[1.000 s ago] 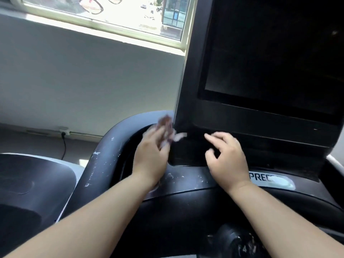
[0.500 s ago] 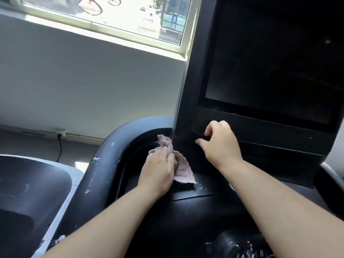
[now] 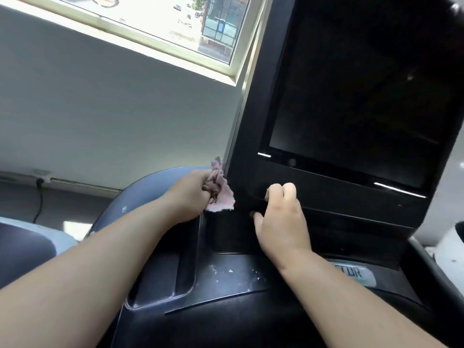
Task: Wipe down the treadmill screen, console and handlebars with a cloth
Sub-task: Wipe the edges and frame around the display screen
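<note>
The treadmill's dark screen [image 3: 356, 96] fills the upper right, set in a black frame above the console [image 3: 226, 280], which carries white flecks. My left hand [image 3: 190, 194] grips a crumpled pink cloth [image 3: 218, 192] and presses it against the lower left edge of the screen housing. My right hand [image 3: 281, 217] rests with curled fingers on the black panel under the screen, holding nothing that I can see. The curved grey handlebar [image 3: 150, 192] arches behind my left wrist.
A recessed tray [image 3: 185, 259] sits in the console's left side. A window [image 3: 150, 16] and grey wall lie behind. A wall socket with a black cable [image 3: 40, 187] is at left. Another machine's dark surface [image 3: 22, 249] is at lower left.
My left hand has lifted the cloth from the console base up along the screen housing's left edge. My right hand has stayed on the panel under the screen, shifting slightly. The view has moved closer.
</note>
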The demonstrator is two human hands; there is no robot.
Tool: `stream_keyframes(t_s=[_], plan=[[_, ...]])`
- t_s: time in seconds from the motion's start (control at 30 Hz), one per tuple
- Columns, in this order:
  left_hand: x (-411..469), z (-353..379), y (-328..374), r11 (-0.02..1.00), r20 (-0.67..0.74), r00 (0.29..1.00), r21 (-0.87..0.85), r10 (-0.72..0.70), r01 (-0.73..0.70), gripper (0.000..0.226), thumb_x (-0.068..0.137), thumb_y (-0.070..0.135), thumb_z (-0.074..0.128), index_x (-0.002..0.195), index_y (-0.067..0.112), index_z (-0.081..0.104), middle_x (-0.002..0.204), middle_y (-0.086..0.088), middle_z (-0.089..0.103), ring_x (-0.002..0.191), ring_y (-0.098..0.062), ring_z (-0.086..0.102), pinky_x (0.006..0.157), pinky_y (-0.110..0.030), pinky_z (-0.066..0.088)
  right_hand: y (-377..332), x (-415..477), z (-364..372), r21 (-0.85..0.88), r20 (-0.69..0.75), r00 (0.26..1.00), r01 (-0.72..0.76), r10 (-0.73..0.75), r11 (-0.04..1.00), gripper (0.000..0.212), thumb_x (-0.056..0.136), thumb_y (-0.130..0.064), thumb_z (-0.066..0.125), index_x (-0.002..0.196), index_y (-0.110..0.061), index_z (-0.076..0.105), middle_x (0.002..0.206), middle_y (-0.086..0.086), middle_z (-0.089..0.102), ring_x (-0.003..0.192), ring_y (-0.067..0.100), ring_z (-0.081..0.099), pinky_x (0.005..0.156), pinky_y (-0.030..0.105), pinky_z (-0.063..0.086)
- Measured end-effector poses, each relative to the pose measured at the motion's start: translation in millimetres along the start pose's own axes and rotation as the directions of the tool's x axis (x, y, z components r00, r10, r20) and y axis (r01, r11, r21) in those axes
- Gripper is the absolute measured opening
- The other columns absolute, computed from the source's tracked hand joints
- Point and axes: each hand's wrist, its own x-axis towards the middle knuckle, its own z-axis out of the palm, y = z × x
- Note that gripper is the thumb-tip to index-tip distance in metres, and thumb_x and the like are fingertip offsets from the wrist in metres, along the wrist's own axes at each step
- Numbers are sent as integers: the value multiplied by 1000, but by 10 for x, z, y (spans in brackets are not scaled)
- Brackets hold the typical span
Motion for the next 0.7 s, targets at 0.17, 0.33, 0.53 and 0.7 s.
stream_keyframes(t_s=[0.17,0.33,0.53,0.7], plan=[[-94,335,-16,778,-70,968,-610,-241,150,18,85,12,43,80,13,61,78,-4,68,78,-24,64,77,-36,50,0,-2,-10,7,2,1000,16,-16,1000,27,84,-17,66,99,-12,44,102,0,32,86,22,44,74,25,35],[-160,706,182,512,-231,846,-857,-480,56,49,78,64,41,94,24,65,103,-10,67,90,-30,68,86,-49,53,-12,5,-16,1,-3,1000,11,-11,1000,27,84,-18,65,99,-13,44,103,0,33,87,21,44,73,24,35],[336,224,666,506,-388,762,-857,-518,-93,19,80,25,57,97,28,47,75,3,66,61,-27,58,52,-30,48,-3,-7,-7,2,1,1000,11,-11,1000,29,84,-18,65,93,-17,38,97,-5,26,82,15,36,70,23,33],[539,65,880,673,-412,847,-735,-337,-89,21,76,24,45,56,18,43,44,0,41,37,-31,42,37,-36,38,-17,-3,-1,3,6,1000,5,-5,1000,23,84,-11,62,98,-14,43,100,-1,30,82,16,36,69,24,33]])
